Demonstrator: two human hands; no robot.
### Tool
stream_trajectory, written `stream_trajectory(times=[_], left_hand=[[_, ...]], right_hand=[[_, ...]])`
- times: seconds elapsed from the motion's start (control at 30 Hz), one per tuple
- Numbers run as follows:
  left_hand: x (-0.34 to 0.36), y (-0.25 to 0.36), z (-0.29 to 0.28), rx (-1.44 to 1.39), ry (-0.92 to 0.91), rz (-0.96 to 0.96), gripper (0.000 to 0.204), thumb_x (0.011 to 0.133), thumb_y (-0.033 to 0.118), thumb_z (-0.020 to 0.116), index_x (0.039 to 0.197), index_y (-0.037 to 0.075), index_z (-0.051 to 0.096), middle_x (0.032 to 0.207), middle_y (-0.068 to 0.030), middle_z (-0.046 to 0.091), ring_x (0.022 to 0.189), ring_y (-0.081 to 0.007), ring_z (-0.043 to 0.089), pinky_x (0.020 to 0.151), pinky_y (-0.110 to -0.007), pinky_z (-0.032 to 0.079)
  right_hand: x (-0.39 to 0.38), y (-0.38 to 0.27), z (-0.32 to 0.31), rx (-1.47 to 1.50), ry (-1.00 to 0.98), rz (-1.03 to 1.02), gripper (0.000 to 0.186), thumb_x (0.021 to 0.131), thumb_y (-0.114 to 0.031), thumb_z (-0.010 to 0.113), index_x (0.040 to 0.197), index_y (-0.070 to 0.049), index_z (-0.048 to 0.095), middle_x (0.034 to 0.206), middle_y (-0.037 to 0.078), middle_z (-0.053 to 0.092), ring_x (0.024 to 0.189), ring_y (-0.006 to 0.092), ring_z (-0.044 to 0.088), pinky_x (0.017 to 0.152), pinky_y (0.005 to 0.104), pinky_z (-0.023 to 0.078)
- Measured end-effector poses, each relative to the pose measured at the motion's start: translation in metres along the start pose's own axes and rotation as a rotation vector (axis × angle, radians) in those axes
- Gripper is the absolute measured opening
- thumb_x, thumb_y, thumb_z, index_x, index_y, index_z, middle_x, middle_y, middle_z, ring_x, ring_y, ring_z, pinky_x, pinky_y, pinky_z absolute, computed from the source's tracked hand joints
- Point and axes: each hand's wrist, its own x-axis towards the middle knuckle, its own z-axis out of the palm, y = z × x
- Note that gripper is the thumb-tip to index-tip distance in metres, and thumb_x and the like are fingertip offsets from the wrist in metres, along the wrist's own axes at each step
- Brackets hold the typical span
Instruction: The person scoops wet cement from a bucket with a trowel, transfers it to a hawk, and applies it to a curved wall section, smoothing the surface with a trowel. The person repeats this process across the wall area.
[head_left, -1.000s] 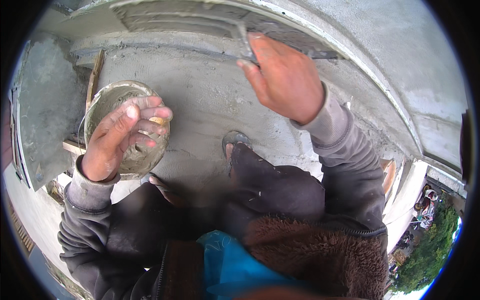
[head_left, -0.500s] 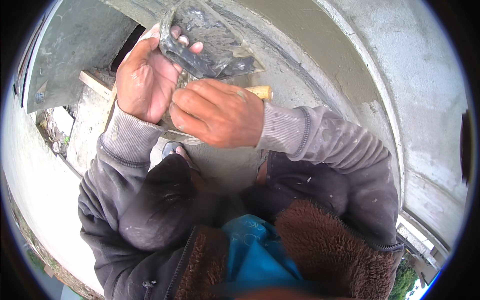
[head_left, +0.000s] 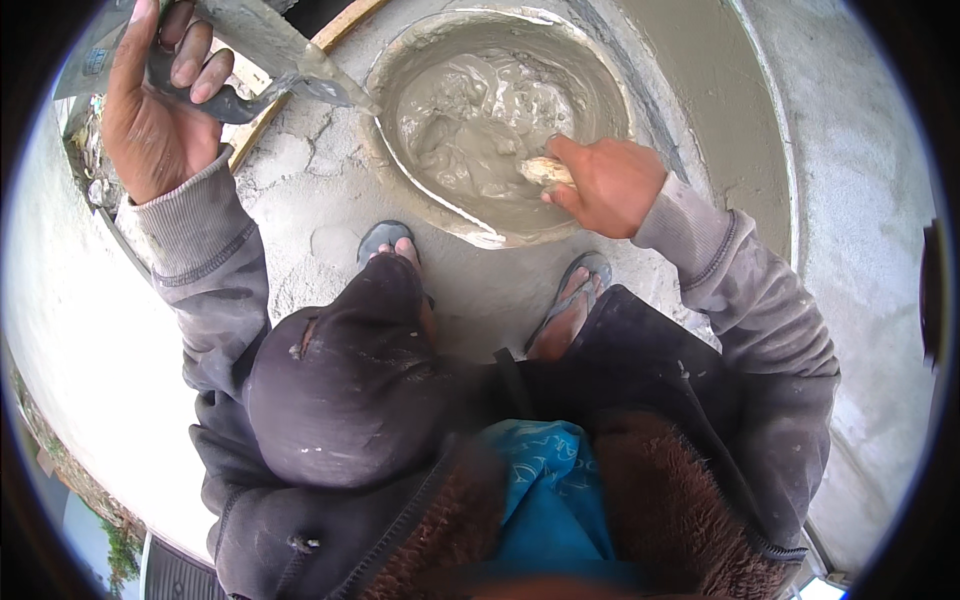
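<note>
At the upper left my left hand [head_left: 165,125] is raised, its fingers curled round the dark curved handle of a plastering float [head_left: 262,40]. The float's flat plate is smeared with grey and tilts beyond my fingers. My right hand [head_left: 620,188] grips a pale wooden handle [head_left: 546,171] over a round tub [head_left: 455,222]. Wet grey mortar [head_left: 490,125] lies in the tub, lumpy and shiny. The working end of the wooden-handled tool cannot be made out against the mortar.
The tub stands on a rough concrete floor [head_left: 300,205], just ahead of my sandalled feet [head_left: 385,243]. A white cord [head_left: 430,190] runs along its near rim. A wooden strip [head_left: 262,115] lies to its left. On the right rises a plastered wall [head_left: 850,200] with a damp grey band [head_left: 720,100].
My hands were close together by the float; now they are apart. The left has moved left with the float, the right has moved right over the tub, and the tub has come into view.
</note>
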Motion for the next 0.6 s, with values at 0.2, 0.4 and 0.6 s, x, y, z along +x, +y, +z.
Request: stream_trajectory(times=[0.2, 0.4, 0.6], left_hand=[[-0.004, 0.026, -0.038, -0.265, -0.05, -0.043, 0.03, 0.1, 0.015, 0.046, 0.121, -0.005, 0.054, 0.11, -0.0182, 0.064, 0.07, -0.016, 0.056, 0.058, -0.026, 0.051], [0.014, 0.006, -0.05, -0.309, -0.059, -0.078, 0.032, 0.099, 0.018, 0.047, 0.122, -0.004, 0.055, 0.112, -0.0178, 0.063, 0.077, -0.0182, 0.056, 0.064, -0.029, 0.05], [0.004, 0.002, -0.038, -0.275, -0.027, -0.136, 0.034, 0.099, 0.02, 0.048, 0.122, -0.003, 0.055, 0.115, -0.0173, 0.063, 0.084, -0.0205, 0.056, 0.071, -0.031, 0.049]], right_hand=[[-0.051, 0.008, -0.066, -0.231, 0.281, -0.037, 0.038, 0.083, -0.02, 0.069, 0.119, -0.012, 0.062, 0.091, 0.012, 0.069, 0.073, 0.032, 0.068, 0.061, 0.0419, 0.053], [-0.018, 0.022, -0.006, -0.068, 0.312, -0.015, 0.034, 0.087, -0.02, 0.066, 0.119, -0.009, 0.061, 0.09, 0.016, 0.07, 0.072, 0.0342, 0.068, 0.063, 0.0419, 0.054], [-0.024, 0.005, 0.035, 0.536, 0.217, 0.083, 0.025, 0.09, -0.023, 0.066, 0.11, -0.009, 0.065, 0.077, 0.017, 0.068, 0.068, 0.0346, 0.067, 0.062, 0.0397, 0.052]])
